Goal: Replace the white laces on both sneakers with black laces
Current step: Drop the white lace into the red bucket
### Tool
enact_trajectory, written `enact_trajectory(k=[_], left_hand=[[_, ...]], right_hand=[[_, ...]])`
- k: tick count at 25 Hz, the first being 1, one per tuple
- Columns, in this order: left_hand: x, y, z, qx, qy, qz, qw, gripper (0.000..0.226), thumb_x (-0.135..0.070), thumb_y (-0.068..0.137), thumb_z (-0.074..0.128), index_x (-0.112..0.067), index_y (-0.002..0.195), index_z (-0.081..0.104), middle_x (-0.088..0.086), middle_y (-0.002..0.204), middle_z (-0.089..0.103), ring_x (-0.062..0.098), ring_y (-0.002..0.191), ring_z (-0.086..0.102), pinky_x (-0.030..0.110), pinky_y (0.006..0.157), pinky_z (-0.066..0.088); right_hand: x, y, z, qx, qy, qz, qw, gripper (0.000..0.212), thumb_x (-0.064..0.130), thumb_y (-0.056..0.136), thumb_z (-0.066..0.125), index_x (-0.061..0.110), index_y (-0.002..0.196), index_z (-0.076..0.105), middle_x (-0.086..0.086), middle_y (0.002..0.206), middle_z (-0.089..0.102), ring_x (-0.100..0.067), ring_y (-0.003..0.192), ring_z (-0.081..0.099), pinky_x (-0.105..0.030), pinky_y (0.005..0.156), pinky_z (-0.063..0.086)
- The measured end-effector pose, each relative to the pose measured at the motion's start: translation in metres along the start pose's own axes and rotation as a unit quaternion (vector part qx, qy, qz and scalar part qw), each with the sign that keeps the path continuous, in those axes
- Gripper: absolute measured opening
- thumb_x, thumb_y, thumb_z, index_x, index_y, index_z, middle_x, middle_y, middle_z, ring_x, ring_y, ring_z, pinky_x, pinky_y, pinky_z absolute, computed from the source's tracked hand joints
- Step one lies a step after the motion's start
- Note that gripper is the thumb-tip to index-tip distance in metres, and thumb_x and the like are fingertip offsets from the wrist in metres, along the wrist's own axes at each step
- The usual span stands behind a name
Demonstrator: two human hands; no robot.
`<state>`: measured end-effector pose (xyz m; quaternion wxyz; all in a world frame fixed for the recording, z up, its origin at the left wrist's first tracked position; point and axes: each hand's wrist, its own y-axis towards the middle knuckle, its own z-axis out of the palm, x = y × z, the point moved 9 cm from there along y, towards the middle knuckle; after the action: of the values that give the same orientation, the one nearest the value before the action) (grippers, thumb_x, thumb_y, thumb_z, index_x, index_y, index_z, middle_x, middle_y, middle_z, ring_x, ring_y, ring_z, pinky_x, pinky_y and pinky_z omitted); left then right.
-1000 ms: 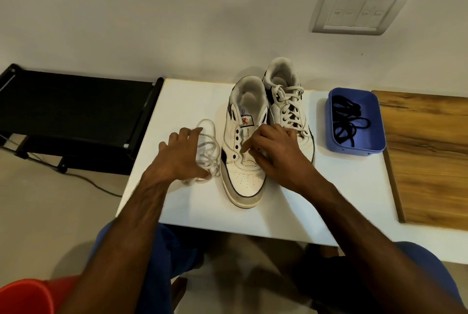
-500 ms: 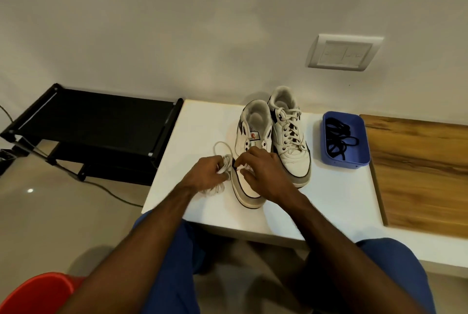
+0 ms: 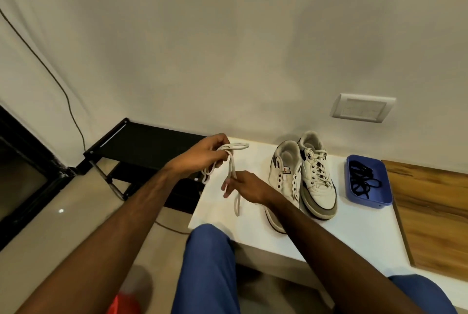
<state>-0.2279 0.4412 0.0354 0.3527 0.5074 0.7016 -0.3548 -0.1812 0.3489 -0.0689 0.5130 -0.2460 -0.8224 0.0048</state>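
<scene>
- A person's left hand point(image 3: 202, 155) holds a bundle of white lace point(image 3: 231, 161) raised above the far left corner of the white table point(image 3: 354, 232), fingers curled round the gathered loops, apparently to keep the freed cord from tangling.
- The right hand point(image 3: 249, 187) sits just below and nearer, thumb and forefinger pinching a doubled strand that runs up to the left hand; the other fingers splay loosely, and a tail of lace hangs beneath it toward the tabletop.
- The stretch between the two hands suggests the lace is being wound or folded for setting aside, though the blur around the fingers makes the exact wrap hard to read.
- To the right, the unlaced sneaker point(image 3: 283, 182) stands toe toward the camera, its eyelets bare and tongue exposed, ready for new lacing.
- Touching it on the right, the second sneaker point(image 3: 316, 182) has its white lace threaded, so its swap is not yet begun.
- Further right, a blue tray point(image 3: 372, 202) holds the black laces point(image 3: 362, 179) in a loose heap, within easy reach of the right hand.
- By this reckoning the job is early: one lace out, none of the black ones fitted.
</scene>
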Motion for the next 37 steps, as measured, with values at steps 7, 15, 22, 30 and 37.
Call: enact_trajectory(k=[7,15,22,30,37], left_hand=[[0.038,-0.075,-0.070,-0.106,-0.126,-0.047,0.985,0.023,-0.008,0.102,0.050,-0.016,0.120,0.061,0.004,0.101,0.072,0.016,0.089,0.072,0.026,0.077,0.058],[0.054,-0.161,-0.115,-0.129,-0.255,-0.014,0.958,0.054,-0.024,0.085,0.071,-0.015,0.135,0.054,0.011,0.128,0.067,0.028,0.120,0.065,0.041,0.095,0.056],[0.065,-0.237,-0.165,-0.238,-0.198,-0.005,0.951,0.023,-0.015,0.107,0.045,-0.005,0.100,0.064,-0.005,0.061,0.055,0.012,0.058,0.047,0.023,0.057,0.041],[0.173,-0.378,-0.208,-0.380,-0.118,-0.151,0.905,0.011,-0.023,0.099,0.062,-0.015,0.107,0.059,-0.004,0.080,0.050,0.005,0.066,0.044,0.025,0.059,0.038],[0.275,-0.435,-0.155,-0.409,-0.181,-0.263,0.855,0.022,0.001,0.093,0.050,-0.012,0.111,0.050,0.001,0.097,0.049,0.011,0.082,0.046,0.022,0.065,0.039]], right_hand=[[0.137,0.005,0.002,0.000,0.118,-0.080,0.990,0.026,0.029,0.109,0.042,0.022,0.097,0.064,-0.012,0.088,0.072,-0.023,0.078,0.070,-0.029,0.068,0.056],[0.287,0.026,0.070,0.023,0.362,-0.140,0.921,0.032,0.015,0.110,0.033,0.006,0.090,0.056,-0.013,0.074,0.053,-0.015,0.056,0.050,-0.025,0.053,0.048],[0.386,0.037,0.114,0.070,0.224,-0.201,0.951,0.030,0.015,0.108,0.043,0.007,0.091,0.067,-0.002,0.067,0.056,-0.012,0.055,0.048,-0.023,0.051,0.042],[0.315,0.058,0.280,0.200,0.061,-0.059,0.976,0.020,0.014,0.101,0.059,0.007,0.118,0.064,-0.014,0.104,0.072,-0.024,0.091,0.071,-0.037,0.077,0.062],[0.278,0.037,0.424,0.297,-0.129,-0.129,0.937,0.015,0.002,0.096,0.058,0.008,0.109,0.061,-0.015,0.100,0.070,-0.029,0.089,0.075,-0.044,0.082,0.062]])
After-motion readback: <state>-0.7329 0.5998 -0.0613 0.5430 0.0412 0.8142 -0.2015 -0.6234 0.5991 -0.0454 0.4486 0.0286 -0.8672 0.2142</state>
